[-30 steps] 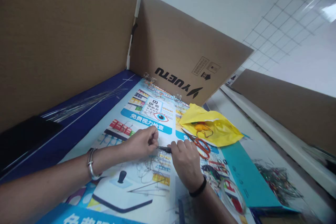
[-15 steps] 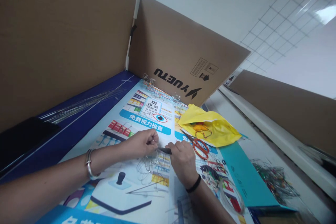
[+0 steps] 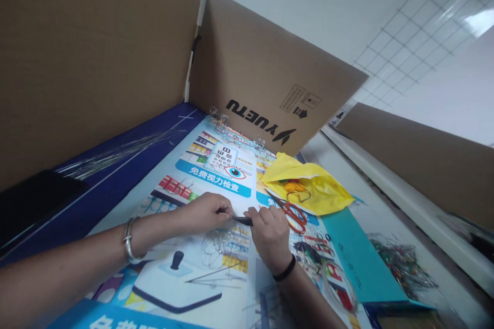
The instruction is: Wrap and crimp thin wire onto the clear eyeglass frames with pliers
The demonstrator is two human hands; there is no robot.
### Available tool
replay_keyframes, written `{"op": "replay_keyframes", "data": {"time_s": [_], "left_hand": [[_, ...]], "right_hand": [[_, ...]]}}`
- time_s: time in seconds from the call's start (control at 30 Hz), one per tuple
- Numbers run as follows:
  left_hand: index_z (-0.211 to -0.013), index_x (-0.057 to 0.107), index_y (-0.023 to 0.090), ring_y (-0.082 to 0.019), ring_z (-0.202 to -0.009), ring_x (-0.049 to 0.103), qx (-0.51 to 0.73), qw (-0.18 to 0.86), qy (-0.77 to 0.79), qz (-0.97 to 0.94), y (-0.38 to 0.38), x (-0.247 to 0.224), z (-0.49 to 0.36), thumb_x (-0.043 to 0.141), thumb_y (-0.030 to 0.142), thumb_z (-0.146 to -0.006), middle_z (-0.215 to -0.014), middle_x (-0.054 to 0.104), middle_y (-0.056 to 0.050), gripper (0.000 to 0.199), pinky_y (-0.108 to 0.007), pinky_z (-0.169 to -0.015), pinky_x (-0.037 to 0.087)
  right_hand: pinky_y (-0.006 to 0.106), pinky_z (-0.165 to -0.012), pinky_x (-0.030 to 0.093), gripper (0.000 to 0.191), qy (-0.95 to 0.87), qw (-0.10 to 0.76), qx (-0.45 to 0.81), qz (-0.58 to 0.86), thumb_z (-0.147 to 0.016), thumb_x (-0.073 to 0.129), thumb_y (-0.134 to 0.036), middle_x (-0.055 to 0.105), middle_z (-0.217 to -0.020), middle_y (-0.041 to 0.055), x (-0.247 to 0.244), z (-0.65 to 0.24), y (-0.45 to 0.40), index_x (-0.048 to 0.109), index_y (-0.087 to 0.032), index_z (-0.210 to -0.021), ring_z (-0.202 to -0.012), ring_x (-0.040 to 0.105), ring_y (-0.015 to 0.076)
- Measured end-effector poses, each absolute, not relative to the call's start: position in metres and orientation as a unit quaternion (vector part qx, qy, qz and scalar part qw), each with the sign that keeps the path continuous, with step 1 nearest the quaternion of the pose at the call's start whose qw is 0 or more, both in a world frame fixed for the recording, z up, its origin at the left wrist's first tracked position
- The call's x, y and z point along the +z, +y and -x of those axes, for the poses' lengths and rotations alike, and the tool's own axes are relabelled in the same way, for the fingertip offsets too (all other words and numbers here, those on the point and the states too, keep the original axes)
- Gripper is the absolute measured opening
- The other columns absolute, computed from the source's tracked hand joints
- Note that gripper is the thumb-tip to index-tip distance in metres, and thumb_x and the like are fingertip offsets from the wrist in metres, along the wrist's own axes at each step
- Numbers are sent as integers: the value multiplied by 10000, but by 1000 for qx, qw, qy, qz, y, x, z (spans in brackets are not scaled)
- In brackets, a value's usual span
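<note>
**Fine work in mid-flow, dark tool between two hands**

From where I stand, the person is in the thick of it. The right hand (image 3: 270, 236) is wrapped around a slim dark tool (image 3: 243, 220), which bridges the gap to the left hand (image 3: 210, 211), low over the printed sheet (image 3: 170, 293). The left fingers are drawn together at the tool's tip; I can't tell whether they pinch a strand there, it's too small to see.

Just below the hands lies a loose tangle of thin wire loops (image 3: 218, 249), so some bending looks done, though nothing I'd call finished shows in either hand. A sheaf of straight strands (image 3: 123, 154) lies on the blue strip off to the left, and I'd judge that it is stock left to work through. A jumbled heap (image 3: 403, 264) sits on the right; whether it's done pieces or scrap, I can't say. The orange-handled scissors (image 3: 296, 217) lie untouched beside the yellow bag (image 3: 309, 185). My guess is somewhere midway, with this piece unfinished.
</note>
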State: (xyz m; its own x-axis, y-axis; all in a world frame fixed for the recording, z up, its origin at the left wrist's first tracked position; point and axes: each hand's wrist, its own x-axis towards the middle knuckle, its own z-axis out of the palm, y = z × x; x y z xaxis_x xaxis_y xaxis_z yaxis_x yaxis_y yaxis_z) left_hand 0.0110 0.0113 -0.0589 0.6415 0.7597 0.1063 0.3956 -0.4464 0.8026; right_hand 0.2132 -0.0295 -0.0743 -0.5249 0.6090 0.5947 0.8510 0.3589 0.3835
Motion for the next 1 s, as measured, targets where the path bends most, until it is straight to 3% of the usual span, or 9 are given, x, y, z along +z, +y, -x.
{"op": "replay_keyframes", "data": {"time_s": [0.77,1.0], "left_hand": [[-668,621,152,-128,-655,533,253,391,372,-803,12,-63,-13,469,138,-711,-668,627,-2,159,-199,-600,362],[-632,592,148,-112,-599,489,264,390,384,-794,12,-69,-15,454,154,-701,-620,570,14,154,-197,-556,329]], "right_hand": [[329,-620,256,160,-810,131,-322,472,-879,453,-222,477,-647,38,-68,-210,-33,588,-189,-799,-674,398,179],[338,-627,253,123,-797,118,-334,490,-877,475,-237,501,-685,45,-72,-209,-33,585,-183,-869,-687,409,180]]}}
